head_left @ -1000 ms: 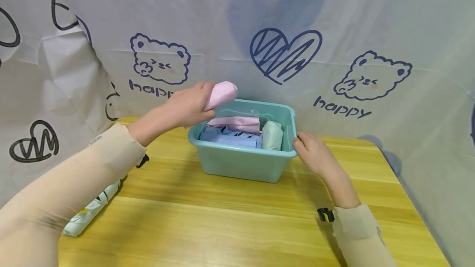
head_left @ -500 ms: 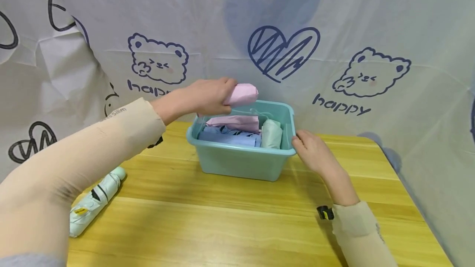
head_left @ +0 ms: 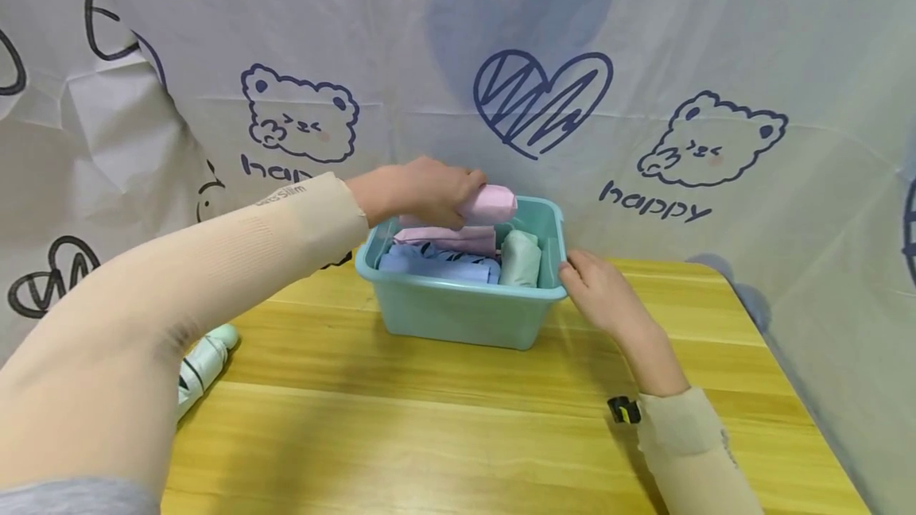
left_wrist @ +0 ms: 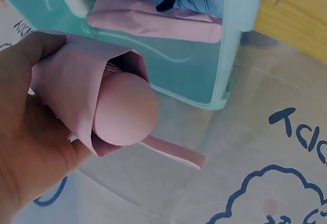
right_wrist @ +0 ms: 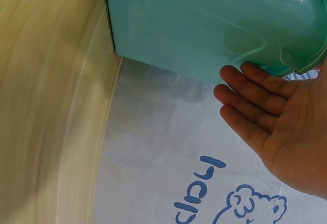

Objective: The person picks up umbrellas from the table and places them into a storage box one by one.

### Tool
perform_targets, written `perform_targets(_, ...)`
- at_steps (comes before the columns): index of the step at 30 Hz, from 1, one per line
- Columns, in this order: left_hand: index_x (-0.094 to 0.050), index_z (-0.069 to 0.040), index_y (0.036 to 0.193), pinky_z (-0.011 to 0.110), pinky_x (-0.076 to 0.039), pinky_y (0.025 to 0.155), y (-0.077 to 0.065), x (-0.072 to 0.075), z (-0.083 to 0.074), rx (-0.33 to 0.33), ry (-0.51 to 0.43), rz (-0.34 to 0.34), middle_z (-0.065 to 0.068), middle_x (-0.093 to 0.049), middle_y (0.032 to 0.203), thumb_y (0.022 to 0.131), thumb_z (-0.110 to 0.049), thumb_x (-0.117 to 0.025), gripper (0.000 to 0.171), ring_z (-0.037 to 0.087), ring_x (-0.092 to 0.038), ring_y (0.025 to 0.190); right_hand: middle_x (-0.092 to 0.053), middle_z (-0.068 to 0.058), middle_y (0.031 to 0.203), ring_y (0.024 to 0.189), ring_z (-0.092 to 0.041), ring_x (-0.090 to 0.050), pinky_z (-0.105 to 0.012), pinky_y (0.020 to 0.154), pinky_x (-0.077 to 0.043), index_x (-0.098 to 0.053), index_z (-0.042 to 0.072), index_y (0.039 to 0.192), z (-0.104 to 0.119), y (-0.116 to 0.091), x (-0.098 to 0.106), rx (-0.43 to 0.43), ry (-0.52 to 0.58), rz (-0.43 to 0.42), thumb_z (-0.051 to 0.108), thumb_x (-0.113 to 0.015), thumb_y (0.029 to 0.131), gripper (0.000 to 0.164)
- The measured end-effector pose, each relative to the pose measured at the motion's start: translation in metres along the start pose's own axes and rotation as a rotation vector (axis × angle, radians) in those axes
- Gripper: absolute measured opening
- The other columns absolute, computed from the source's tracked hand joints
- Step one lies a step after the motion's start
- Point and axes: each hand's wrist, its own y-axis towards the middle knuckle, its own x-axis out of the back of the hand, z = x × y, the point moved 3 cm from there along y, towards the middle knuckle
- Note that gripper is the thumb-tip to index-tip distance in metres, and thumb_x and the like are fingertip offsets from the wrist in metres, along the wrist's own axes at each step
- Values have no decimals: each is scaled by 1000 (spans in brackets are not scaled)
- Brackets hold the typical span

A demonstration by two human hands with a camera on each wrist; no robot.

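Note:
My left hand (head_left: pixel 432 192) grips a pink folding umbrella (head_left: pixel 494 203) above the back of a teal plastic bin (head_left: pixel 458 315). In the left wrist view, the umbrella's rounded handle (left_wrist: pixel 127 110) pokes out of its pink sleeve and a thin wrist strap (left_wrist: pixel 176 151) hangs from it. Inside the bin lie a pink fabric bundle (head_left: pixel 458 239), a blue bundle with dark marks (head_left: pixel 436 267) and a pale mint bundle (head_left: pixel 521 259). My right hand (head_left: pixel 604 292) is at the bin's right rim. Its fingers (right_wrist: pixel 255 101) lie fairly straight by the outer wall; the thumb is hidden in the right wrist view.
A pale mint folding umbrella (head_left: pixel 203 368) lies on the wooden table (head_left: pixel 401 427) at the left, partly behind my left forearm. Behind the table hangs a white cloth (head_left: pixel 422 62) printed with bears and hearts.
My left hand has carried the pink umbrella to the right and lower over the bin. My right hand stays at the rim. The forearm now covers more of the mint umbrella than half a second ago.

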Motion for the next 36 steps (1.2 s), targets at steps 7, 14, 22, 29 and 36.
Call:
perform_targets(7, -42, -10, 147, 45, -50, 99, 12, -11, -10, 33, 15, 98, 12, -55, 135, 96, -26, -65, 58, 27, -59, 111, -65, -18, 114, 101, -35, -59, -55, 93, -51, -62, -1, 124, 0, 0, 0, 2, -2, -2, 31, -35, 108, 45)
perform_targets(14, -42, -15, 149, 49, -51, 98, 13, -24, -14, 51, 5, 144, 16, -44, 141, 99, -25, -60, 54, 32, -59, 110, -64, -17, 114, 102, -35, -59, -54, 94, -51, -63, -1, 123, 0, 0, -1, 9, -5, 1, 31, -35, 108, 45)
perform_targets(22, -43, -14, 148, 45, -50, 95, 13, -35, -15, 19, -59, 195, 17, -48, 138, 94, -13, -63, 58, 29, -59, 106, -64, -17, 113, 101, -35, -58, -54, 93, -51, -62, -1, 122, 0, 0, 0, 0, -5, 1, 30, -35, 108, 43)
perform_targets(29, -35, -14, 158, 44, -48, 98, 12, -43, -11, 45, -87, 250, 17, -45, 144, 95, -13, -64, 70, 29, -56, 110, -63, -17, 114, 101, -35, -58, -54, 93, -50, -62, -1, 122, 0, 0, 0, -1, -7, 5, 31, -34, 108, 45)
perform_targets(36, -46, -11, 150, 41, -48, 95, 13, -44, -8, 43, -52, 294, 12, -51, 133, 95, -14, -64, 58, 27, -56, 109, -64, -19, 120, 107, -37, -60, -57, 98, -50, -61, -2, 128, 0, 0, 0, -5, -1, 6, 30, -34, 108, 47)
